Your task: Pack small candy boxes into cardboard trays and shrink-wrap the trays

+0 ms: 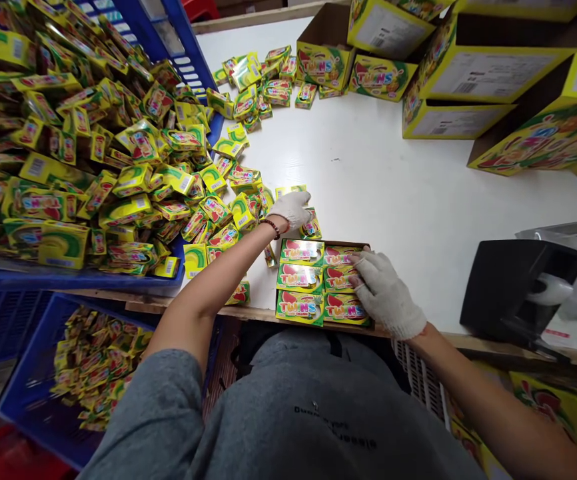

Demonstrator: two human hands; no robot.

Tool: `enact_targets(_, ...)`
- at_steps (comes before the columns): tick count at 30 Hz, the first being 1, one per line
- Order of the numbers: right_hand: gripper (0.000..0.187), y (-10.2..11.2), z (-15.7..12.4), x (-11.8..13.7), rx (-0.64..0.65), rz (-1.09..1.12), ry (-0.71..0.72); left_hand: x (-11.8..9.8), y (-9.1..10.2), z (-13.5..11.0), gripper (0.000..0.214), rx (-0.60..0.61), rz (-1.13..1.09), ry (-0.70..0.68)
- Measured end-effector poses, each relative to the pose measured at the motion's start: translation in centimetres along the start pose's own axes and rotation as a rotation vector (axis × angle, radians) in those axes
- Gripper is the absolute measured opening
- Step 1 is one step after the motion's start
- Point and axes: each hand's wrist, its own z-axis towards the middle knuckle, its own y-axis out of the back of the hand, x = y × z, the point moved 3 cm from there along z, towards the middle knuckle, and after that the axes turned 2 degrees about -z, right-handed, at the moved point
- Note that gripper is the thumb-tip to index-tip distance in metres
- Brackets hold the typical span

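My left hand (291, 210), in a white glove, is over the loose small TWINS packs at the edge of the pile. Its fingers are apart, close to a small pack (311, 227) on the table and touching or just above it. In front of me a display box (365, 244) lies at the table's edge, filled with several TWINS packs (300, 277) in two columns. Over the right side of that box my gloved right hand (383, 290) is curled, fingertips on the right column of packs.
A blue crate (118, 272) heaped with packs stands at left, spilling onto the white table (368, 173). Display cartons (468, 80) stack at back right. A black tape dispenser (508, 287) stands at right. Below the table, another blue crate (33, 400) holds small wrapped pieces.
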Motion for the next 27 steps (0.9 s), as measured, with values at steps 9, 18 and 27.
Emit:
enact_targets(9,0.041,0.8,0.3,1.3,0.216,-0.148,0.025,-0.9,-1.7,0.5,0.033,0.127,-0.039,0.132)
enact_targets(18,0.052,4.3,4.3,-2.2,-0.391,0.522,-0.244,-4.1,2.1,-4.1,0.009,-0.030,-0.849,-0.073)
enact_targets(27,0.035,7.3,6.8,-3.8,-0.311,0.565,-0.249,-5.4,-0.4,-9.5,0.009,0.101,-1.130,-0.097)
